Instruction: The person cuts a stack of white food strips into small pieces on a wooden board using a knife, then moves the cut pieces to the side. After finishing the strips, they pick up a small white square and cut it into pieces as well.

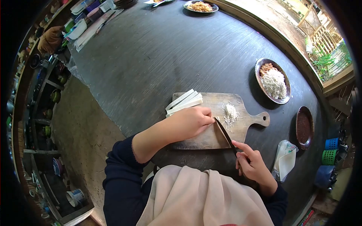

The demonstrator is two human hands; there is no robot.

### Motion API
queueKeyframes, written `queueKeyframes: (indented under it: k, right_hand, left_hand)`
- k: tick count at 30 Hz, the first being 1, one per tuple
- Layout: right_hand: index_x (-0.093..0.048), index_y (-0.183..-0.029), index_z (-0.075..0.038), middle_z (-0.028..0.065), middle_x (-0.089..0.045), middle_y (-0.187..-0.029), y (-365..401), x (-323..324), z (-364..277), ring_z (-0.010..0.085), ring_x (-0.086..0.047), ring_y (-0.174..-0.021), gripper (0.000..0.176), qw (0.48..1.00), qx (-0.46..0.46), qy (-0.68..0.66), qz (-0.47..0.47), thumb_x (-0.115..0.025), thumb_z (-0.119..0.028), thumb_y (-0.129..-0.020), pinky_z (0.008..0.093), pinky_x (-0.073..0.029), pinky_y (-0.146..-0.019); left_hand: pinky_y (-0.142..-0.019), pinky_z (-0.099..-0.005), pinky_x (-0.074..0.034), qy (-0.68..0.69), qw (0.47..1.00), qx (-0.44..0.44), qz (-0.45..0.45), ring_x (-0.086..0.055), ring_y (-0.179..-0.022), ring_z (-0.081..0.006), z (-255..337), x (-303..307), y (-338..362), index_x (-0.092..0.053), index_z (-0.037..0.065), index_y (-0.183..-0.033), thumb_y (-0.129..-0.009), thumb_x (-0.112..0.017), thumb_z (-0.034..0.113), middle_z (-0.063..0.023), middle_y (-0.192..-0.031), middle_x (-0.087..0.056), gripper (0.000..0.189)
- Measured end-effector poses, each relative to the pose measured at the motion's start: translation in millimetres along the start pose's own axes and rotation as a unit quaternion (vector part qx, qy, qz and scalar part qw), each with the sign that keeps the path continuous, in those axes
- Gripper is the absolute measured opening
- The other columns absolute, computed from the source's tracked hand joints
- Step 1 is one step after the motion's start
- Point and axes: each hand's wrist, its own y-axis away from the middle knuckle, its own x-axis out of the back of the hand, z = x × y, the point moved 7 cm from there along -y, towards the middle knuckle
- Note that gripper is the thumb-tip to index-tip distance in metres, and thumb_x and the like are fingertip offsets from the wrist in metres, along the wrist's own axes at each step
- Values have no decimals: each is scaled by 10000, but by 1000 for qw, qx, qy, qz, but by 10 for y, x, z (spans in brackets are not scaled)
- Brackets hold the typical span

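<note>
A wooden cutting board [211, 100] with a handle lies on the dark table in front of me. My right hand [252, 164] grips a knife [224, 132], its dark blade slanting over the board's front part, index finger stretched along it. My left hand [192, 121] rests on the board with fingers curled together at the blade's tip; whatever they pinch is hidden. Several white strips [184, 101] lie side by side behind my left hand. Right of the knife tip sits a small heap of thin white shreds [230, 113], with loose bits scattered around it.
A plate [287, 90] of white shreds and brown pieces stands to the right, with a brown oval dish [304, 128] and a plastic-wrapped white block [285, 160] nearer. Another plate of food [200, 6] is at the far edge. Containers [77, 28] crowd the far left corner.
</note>
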Motion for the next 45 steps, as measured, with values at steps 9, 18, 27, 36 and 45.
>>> queueKeyframes:
  k: [9,18,27,36,45]
  right_hand:
    - [-490,-1403,-80,30,-581,-595,-3,23,-41,88,-549,-465,458,999,30,13,-6,-447,23,-959,242,-450,-479]
    - [-509,-1385,-69,54,-544,-583,28,-2,-110,105,-512,-479,465,995,75,62,17,-510,39,-933,247,-423,-501]
    - [-540,-1363,-66,100,-506,-580,51,15,-132,143,-485,-485,465,995,74,68,27,-568,30,-910,252,-420,-530]
    - [-557,-1356,-63,55,-517,-596,78,4,-229,106,-471,-505,480,986,115,112,46,-548,76,-897,236,-402,-533]
    - [-555,-1358,-71,87,-548,-624,67,24,-218,146,-517,-506,473,988,109,102,38,-558,50,-901,249,-431,-544]
  left_hand:
    - [-757,-359,-516,-7,1000,-22,9,-625,-851,-278,10,-5,-1,-692,12,-1016,-903,-645,95,-92,-956,-643,148]
    - [-745,-364,-508,-3,1000,-23,19,-623,-838,-276,5,-23,-2,-692,14,-1022,-894,-640,66,-96,-953,-636,147]
    - [-740,-361,-507,-21,999,-36,24,-619,-834,-272,29,-28,-11,-691,13,-1025,-895,-644,72,-95,-946,-630,150]
    - [-734,-363,-499,-25,999,-34,27,-606,-813,-264,25,-47,-13,-695,12,-1009,-925,-625,85,-92,-936,-625,132]
    - [-766,-362,-503,-21,999,-33,15,-611,-859,-268,20,-54,-16,-695,11,-1035,-902,-636,62,-95,-951,-628,154]
